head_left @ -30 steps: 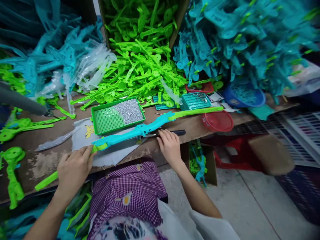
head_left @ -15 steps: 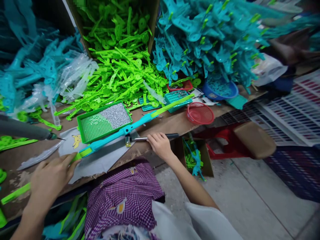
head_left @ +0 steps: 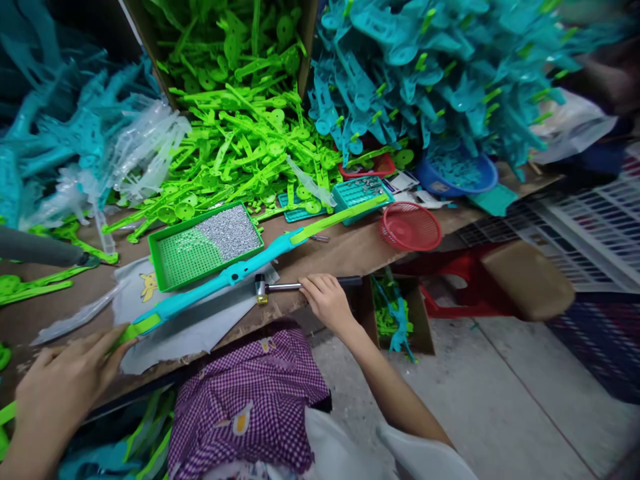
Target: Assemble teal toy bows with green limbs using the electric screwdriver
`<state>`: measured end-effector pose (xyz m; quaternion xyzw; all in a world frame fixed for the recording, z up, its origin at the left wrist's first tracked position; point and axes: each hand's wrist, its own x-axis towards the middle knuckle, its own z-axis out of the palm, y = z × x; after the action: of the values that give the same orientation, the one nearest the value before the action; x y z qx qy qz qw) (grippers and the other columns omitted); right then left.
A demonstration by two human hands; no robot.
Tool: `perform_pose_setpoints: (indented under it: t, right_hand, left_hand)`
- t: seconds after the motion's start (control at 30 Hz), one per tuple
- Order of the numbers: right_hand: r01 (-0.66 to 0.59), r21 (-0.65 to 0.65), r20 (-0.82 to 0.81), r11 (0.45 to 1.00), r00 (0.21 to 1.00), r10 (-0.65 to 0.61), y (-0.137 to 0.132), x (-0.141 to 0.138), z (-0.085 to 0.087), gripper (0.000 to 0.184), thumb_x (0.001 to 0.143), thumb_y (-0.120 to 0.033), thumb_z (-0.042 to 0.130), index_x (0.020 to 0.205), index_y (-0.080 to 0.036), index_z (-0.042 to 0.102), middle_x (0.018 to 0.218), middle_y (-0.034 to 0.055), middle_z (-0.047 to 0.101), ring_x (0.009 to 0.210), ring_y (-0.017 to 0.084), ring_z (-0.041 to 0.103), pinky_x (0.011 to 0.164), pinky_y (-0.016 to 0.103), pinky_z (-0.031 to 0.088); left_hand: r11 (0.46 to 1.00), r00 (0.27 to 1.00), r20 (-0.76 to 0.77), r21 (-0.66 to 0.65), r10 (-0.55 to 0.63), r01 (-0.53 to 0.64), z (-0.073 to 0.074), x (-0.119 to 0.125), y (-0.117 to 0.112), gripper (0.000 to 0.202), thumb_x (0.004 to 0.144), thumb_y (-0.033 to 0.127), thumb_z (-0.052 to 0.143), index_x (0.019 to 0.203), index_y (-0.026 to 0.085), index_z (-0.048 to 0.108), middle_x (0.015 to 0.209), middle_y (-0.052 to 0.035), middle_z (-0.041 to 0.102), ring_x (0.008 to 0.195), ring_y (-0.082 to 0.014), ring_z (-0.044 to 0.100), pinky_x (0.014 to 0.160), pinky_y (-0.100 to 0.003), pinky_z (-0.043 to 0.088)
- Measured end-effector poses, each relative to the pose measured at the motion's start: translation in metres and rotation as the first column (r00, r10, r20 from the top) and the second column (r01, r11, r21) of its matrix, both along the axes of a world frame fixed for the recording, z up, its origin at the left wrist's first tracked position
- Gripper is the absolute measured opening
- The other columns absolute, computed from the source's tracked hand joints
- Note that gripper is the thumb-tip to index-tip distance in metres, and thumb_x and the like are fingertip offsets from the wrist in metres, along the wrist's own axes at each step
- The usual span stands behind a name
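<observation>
My left hand is closed around the green end of a long blue-and-green plastic part. The part slants up to the right across the bench, its far green arm reaching over a teal basket. At the bench's front edge my right hand is wrapped round a small hammer, between its steel shaft and black grip. The hammer's head, with a yellowish face, lies close below the plastic part. Under the part is a grey cloth with a yellow cartoon print. A green tray of small metal pins stands just behind.
Heaped green plastic parts spill from a box at the back. Piles of blue parts rise at the right and left. A red basket and a blue bowl stand at right. A screwdriver-like tool hangs at left.
My left hand has moved left and down, drawing the plastic part along with it. The hammer, still in my right hand, sits slightly lower. The view has shifted a little.
</observation>
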<state>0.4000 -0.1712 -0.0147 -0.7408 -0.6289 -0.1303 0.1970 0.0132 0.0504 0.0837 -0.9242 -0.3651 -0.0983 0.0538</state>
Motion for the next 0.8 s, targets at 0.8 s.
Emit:
perform_pose_setpoints:
  t: [0.8]
  right_hand:
    - [-0.123, 0.096, -0.056, 0.988, 0.990, 0.128, 0.043, -0.032, 0.028, 0.028, 0.095, -0.027, 0.049, 0.118, -0.021, 0.062, 0.116, 0.0074, 0.069, 0.117, 0.019, 0.056, 0.101, 0.036, 0.035]
  left_hand:
    - [0.971, 0.952, -0.250, 0.113, -0.176, 0.210, 0.005, -0.016, 0.025, 0.045, 0.089, 0.041, 0.035, 0.105, 0.018, 0.070, 0.094, -0.0139, 0.073, 0.083, -0.0287, 0.064, 0.072, -0.036, 0.039]
